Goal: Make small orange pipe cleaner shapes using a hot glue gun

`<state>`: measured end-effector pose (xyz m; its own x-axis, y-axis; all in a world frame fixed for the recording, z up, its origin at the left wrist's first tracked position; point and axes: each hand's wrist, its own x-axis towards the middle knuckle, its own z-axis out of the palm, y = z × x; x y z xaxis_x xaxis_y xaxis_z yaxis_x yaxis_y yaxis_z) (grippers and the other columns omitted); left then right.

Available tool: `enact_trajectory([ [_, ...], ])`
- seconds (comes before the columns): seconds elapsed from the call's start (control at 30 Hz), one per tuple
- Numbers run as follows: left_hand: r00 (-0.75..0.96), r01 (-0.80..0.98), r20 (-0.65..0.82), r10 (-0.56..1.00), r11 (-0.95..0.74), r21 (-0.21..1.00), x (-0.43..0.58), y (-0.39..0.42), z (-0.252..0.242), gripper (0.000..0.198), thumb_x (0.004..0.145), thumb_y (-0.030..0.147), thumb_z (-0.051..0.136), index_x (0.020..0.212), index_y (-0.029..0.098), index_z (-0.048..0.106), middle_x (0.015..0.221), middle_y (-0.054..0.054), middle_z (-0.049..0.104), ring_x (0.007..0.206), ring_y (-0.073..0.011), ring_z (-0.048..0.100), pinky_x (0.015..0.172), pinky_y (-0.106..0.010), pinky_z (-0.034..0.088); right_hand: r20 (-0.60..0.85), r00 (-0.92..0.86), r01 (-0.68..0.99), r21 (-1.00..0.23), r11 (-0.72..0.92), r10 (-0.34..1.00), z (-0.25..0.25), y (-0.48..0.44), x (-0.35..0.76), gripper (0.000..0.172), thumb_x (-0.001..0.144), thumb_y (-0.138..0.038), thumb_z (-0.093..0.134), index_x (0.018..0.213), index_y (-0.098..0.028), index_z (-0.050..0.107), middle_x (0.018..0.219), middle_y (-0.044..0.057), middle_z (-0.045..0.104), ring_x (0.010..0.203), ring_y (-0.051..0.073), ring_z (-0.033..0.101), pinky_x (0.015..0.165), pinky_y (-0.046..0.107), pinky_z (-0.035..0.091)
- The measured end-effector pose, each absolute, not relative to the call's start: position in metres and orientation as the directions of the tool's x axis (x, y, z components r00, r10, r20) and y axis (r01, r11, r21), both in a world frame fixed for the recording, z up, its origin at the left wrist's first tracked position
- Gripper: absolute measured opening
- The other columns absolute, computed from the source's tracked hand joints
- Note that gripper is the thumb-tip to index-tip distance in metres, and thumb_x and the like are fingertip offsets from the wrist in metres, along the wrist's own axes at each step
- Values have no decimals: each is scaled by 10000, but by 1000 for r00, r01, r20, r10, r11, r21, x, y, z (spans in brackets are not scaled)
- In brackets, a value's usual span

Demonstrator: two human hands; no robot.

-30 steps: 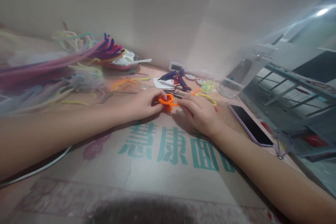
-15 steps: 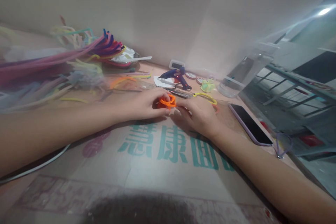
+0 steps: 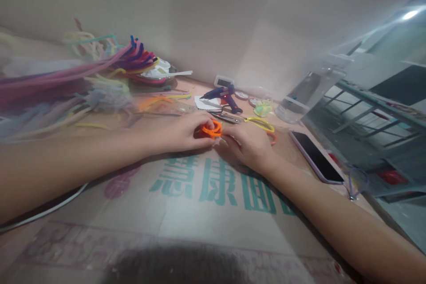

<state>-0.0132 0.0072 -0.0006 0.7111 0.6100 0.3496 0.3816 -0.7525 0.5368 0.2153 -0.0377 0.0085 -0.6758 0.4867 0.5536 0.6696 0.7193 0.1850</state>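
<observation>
A bent orange pipe cleaner sits between my two hands over a cardboard sheet printed with green characters. My left hand pinches its left side with curled fingers. From the right, my right hand grips the other side, fingers closed. Both forearms rest low over the cardboard.
A heap of coloured pipe cleaners fills the left. Behind my hands lie a blue glue gun, scissors with yellow handles and a small green craft piece. A phone lies at right, a clear container beyond it.
The orange pipe cleaner has been worked tighter between my fingers, and my right hand has shifted slightly left toward it. The view barely moved.
</observation>
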Motion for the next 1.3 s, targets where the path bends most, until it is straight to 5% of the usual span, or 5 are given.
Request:
enact_trajectory([
  [0.3,708,360,365,604,-754,549,-12,6,-3,311,833,463,697,977,209,591,1189,-100,658,1074,-275,629,911,-413,514,648,-674,622,238,746,356,2,-41,213,238,1015,-220,491,923,-170,704,751,32,743,666,159,639,632,289,388],
  [0.53,544,428,456,704,-701,570,-18,12,-12,572,824,506,729,1281,237,514,1260,-103,623,1110,-278,635,927,-435,522,666,-486,783,43,621,566,3,-37,222,185,964,-224,545,853,-191,690,739,37,727,653,167,629,631,290,411],
  [0.77,467,430,716,520,-840,330,-19,13,-8,166,918,371,666,911,206,673,1110,-63,605,1123,-259,580,1004,-441,455,632,-331,792,-216,570,700,4,-38,223,108,941,-248,551,885,-206,633,791,32,715,639,142,597,609,264,444],
  [1.03,495,463,730,472,-854,239,-20,17,-7,231,916,413,677,861,197,734,998,-64,626,964,-232,597,856,-395,470,651,-443,768,-78,635,616,0,-42,219,160,940,-261,557,846,-189,663,693,17,679,572,127,568,577,251,412],
  [1.3,530,445,705,472,-862,242,-20,13,-5,215,922,425,659,894,222,725,1010,-60,658,973,-237,608,881,-404,464,555,-541,740,-43,671,632,2,-45,214,194,965,-259,549,883,-199,714,657,-3,697,564,126,581,574,252,385],
])
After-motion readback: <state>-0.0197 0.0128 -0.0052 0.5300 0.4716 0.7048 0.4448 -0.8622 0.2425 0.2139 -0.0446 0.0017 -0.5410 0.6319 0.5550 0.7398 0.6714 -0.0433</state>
